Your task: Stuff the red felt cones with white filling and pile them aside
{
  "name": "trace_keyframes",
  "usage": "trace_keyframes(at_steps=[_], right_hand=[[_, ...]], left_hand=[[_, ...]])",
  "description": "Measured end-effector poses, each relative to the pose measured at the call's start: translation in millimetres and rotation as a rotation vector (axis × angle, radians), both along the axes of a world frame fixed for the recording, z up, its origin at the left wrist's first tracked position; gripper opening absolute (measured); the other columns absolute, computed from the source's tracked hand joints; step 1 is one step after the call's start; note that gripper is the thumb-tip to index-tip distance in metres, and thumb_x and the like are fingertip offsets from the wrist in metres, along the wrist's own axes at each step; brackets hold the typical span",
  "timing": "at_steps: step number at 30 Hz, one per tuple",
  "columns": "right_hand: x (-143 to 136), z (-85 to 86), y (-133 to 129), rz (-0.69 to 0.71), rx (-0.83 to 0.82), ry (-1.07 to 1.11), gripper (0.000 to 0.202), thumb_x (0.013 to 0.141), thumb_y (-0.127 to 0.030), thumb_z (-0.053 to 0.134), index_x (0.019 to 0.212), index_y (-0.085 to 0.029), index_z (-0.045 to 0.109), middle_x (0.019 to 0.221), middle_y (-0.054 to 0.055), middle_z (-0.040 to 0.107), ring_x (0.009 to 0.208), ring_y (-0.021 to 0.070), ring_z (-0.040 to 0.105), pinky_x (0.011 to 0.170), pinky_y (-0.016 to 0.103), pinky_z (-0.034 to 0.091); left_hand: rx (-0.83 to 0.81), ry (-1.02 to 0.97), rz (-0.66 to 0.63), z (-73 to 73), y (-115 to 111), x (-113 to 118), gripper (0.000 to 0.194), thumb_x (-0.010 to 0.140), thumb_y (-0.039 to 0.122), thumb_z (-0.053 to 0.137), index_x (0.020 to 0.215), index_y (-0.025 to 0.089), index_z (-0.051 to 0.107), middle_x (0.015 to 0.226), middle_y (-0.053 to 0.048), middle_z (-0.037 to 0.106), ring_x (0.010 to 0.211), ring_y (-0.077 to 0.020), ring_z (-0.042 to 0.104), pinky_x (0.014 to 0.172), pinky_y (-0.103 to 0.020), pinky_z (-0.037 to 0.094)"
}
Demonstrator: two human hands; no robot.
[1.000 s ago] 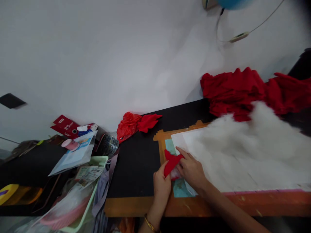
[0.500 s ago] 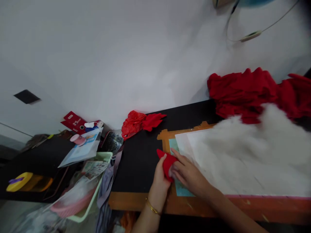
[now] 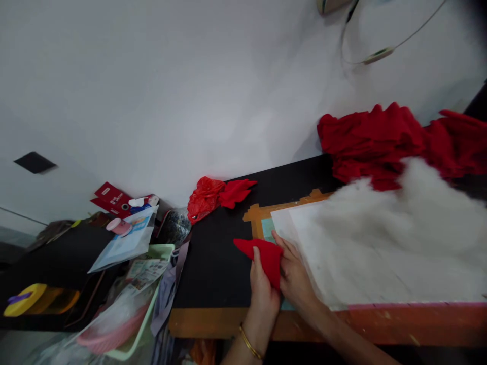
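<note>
A small red fabric piece [image 3: 269,259] with a pointed tip aimed left is held above the front of the table. My left hand [image 3: 262,284] is closed round its lower side, thumb laid over the front; a gold bangle circles that wrist. My right hand [image 3: 294,271] grips the piece's right edge, its fingertips partly hidden behind the cloth. Right of my hands, a big heap of fluffy white stuffing [image 3: 380,238] lies on a white sheet [image 3: 300,223]. Part of a light green sheet [image 3: 268,229] shows behind the red piece.
Crumpled red fabric [image 3: 369,139] is piled along the wall at the right. A red plastic bag [image 3: 205,197] and a small red cloth piece [image 3: 236,192] lie at the back. Left stand a pale green basket [image 3: 142,324], a pink spool [image 3: 119,226] and a yellow-lidded container [image 3: 28,299].
The red piece has turned so more of its face and its leftward tip show. My right hand has shifted to its edge, and the whitish tuft by its fingers is out of sight.
</note>
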State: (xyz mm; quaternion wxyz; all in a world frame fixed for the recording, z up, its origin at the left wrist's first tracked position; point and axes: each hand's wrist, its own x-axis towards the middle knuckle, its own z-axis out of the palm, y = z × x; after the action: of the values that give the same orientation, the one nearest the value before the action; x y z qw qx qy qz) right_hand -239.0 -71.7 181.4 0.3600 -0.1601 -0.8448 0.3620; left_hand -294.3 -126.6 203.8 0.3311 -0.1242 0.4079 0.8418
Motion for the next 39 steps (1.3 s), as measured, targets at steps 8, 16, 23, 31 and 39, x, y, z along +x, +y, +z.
trace_keyframes(at_steps=[8, 16, 23, 31, 39], right_hand=[[25, 13.7, 9, -0.014, 0.138, 0.003, 0.027, 0.090, -0.018, 0.051, 0.113, -0.020, 0.066, 0.156, 0.010, 0.027, 0.138, 0.0309, 0.033, 0.107, 0.053, 0.038], [18, 10.7, -4, 0.085, 0.232, -0.101, 0.022, 0.087, -0.009, 0.048, 0.092, -0.016, 0.069, 0.155, 0.012, 0.028, 0.140, 0.0344, 0.028, 0.104, 0.055, 0.041], [28, 28.7, 20, -0.053, 0.165, 0.075, 0.014, 0.089, -0.016, 0.053, 0.088, -0.021, 0.065, 0.145, 0.008, 0.046, 0.131, 0.0300, 0.042, 0.103, 0.053, 0.043], [26, 0.5, 17, 0.053, 0.041, 0.001, 0.044, 0.082, -0.007, 0.039, 0.123, -0.013, 0.057, 0.157, 0.014, 0.022, 0.139, 0.0294, 0.033, 0.108, 0.055, 0.037], [17, -9.2, 17, 0.121, -0.134, 0.040, 0.075, 0.085, -0.031, 0.057, 0.151, -0.022, 0.024, 0.152, 0.013, 0.035, 0.133, 0.0318, 0.043, 0.104, 0.051, 0.043]], left_hand=[[0.082, -0.103, -0.050, -6.7, -10, -37, 0.037, 0.089, 0.048, 0.052, 0.081, 0.017, 0.069, 0.077, -0.004, 0.071, 0.069, -0.0151, 0.066, 0.070, -0.027, 0.056], [0.023, -0.165, -0.041, -2.0, -7, -24, 0.030, 0.087, 0.042, 0.058, 0.084, 0.015, 0.069, 0.082, -0.006, 0.071, 0.074, -0.0159, 0.067, 0.074, -0.026, 0.055], [-0.040, -0.085, -0.039, -0.9, -10, -12, 0.034, 0.081, 0.047, 0.066, 0.090, 0.014, 0.069, 0.082, -0.006, 0.072, 0.069, -0.0157, 0.067, 0.063, -0.024, 0.055], [-0.155, 0.336, -0.121, -22.3, -17, 0, 0.055, 0.082, 0.055, 0.062, 0.118, 0.014, 0.064, 0.128, -0.014, 0.063, 0.122, -0.0256, 0.056, 0.105, -0.035, 0.042], [-0.147, 0.323, -0.201, -30.4, -25, 4, 0.061, 0.077, 0.058, 0.065, 0.117, 0.012, 0.065, 0.123, -0.016, 0.066, 0.121, -0.0311, 0.057, 0.107, -0.042, 0.040]])
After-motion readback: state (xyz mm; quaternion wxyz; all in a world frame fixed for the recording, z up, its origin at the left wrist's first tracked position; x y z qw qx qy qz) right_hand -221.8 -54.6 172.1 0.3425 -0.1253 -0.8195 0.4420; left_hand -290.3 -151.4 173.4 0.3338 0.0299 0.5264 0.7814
